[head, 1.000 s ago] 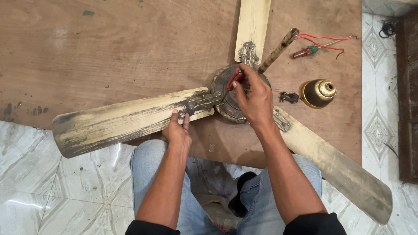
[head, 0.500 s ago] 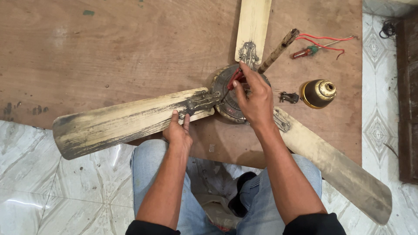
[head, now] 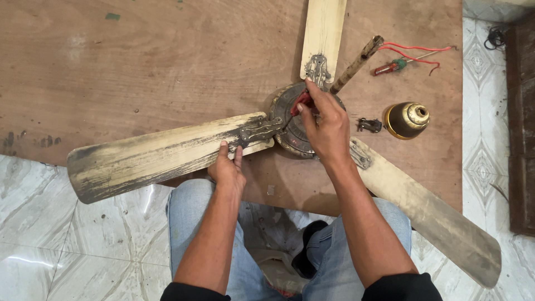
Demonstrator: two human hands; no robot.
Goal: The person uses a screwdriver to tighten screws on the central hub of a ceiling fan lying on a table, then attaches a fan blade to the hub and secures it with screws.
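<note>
Fingers (head: pixel 224 149) of the left hand (head: pixel 227 170) lie flat & together on the near edge of the dirty left fan blade (head: pixel 161 156), pressing down, not wrapped round anything. Right hand (head: pixel 326 125) is just beyond & to the right, fingers pinched shut on a red-handled screwdriver (head: pixel 302 100), tip down at the motor hub (head: pixel 294 125) by the blade bracket (head: pixel 259 130). Fan lies on a brown plywood board (head: pixel 139 72) on the tiled floor (head: pixel 67 234), hub near the board's middle-right. 2nd blade (head: pixel 429 214) runs off to the near right, past the board edge; 3rd blade (head: pixel 323 33) points away. Right of the hub: a small black metal clip (head: pixel 369 125), then a brass-coloured canopy cup (head: pixel 407 119). Farther off, the down-rod (head: pixel 356 64) w/ red wires (head: pixel 412 51).
</note>
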